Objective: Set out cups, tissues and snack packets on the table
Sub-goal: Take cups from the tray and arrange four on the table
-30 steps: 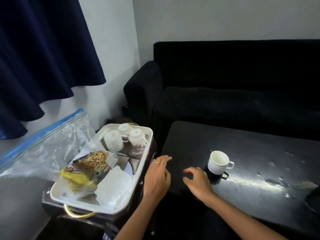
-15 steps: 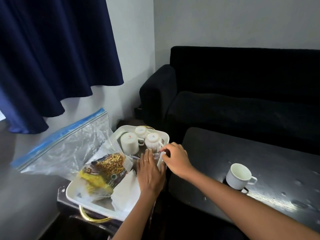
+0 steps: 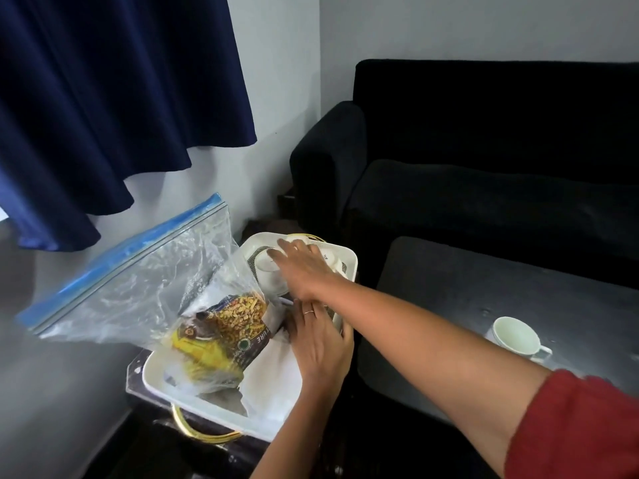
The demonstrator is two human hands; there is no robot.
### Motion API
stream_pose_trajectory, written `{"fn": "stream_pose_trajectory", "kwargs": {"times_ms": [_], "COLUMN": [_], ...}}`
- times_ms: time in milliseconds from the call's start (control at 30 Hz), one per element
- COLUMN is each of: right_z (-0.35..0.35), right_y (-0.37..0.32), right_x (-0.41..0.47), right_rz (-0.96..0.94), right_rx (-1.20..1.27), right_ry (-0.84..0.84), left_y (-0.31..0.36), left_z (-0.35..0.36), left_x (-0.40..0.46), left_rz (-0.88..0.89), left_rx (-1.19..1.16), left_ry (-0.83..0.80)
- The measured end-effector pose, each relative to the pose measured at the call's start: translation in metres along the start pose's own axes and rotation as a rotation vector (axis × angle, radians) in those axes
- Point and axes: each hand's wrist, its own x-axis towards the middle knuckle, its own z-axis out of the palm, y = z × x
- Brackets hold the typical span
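Dark glossy table (image 3: 449,305) already holds one white ceramic cup (image 3: 515,336), well apart from the white rectangular tray (image 3: 207,407) on the side stand beside it. Remaining white cups (image 3: 268,271) sit inverted at the tray's far end. The right hand (image 3: 304,267) reaches over them, fingers spread straight and touching, not yet gripping. The left hand (image 3: 320,344) rests flat on the white tissues (image 3: 273,375), fingers extended, steadying the tray. A yellow snack packet (image 3: 221,326) lies inside a clear zip bag (image 3: 138,271). Recommended: curl the fingers round one cup body, lift vertically, and clear its neighbours before moving.
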Motion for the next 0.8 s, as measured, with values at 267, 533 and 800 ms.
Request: {"fn": "stream_pose_trajectory", "kwargs": {"times_ms": [267,533,800], "right_z": [0.014,0.011,0.016], "right_y": [-0.016,-0.014,-0.009], "right_x": [0.015,0.013,-0.016], "right_rz": [0.020,0.147,0.168], "right_rx": [-0.002,0.121,0.470], "right_ry": [0.010,0.064,0.362], "left_y": [-0.002,-0.001,0.000], "left_z": [-0.002,-0.003,-0.007], "left_x": [0.000,0.001,-0.002], "left_rz": [0.001,-0.022,0.015], "left_rx": [-0.033,-0.007,-0.056], "left_ry": [-0.054,-0.068,-0.061]}}
